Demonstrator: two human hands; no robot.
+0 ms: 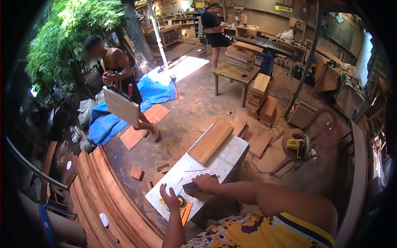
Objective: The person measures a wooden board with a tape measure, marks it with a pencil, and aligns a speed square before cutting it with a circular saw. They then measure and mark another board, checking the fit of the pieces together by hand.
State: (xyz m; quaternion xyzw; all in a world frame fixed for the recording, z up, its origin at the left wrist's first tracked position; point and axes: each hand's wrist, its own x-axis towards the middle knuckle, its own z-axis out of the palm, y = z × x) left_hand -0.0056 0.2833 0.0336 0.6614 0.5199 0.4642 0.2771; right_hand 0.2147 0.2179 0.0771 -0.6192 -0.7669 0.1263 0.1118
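Note:
My right hand [205,183] is closed on a dark block [194,188] at the near part of a white work table [223,168]. To its left, my left hand [170,197] is raised with its fingers apart, beside a yellow and black tape measure [180,200]. A yellow-orange strip [187,212] lies near the table's front edge. Farther back on the table rests a wide wooden board [211,141], and a thin stick [194,170] lies between it and my hands.
Long planks [109,186] lie at the left. One person [115,68] holds a clamped panel [120,106]; another person [215,33] stands at the back. A circular saw [295,144] sits on a chair [322,136] at the right. Wood stacks [257,97] stand beyond the table.

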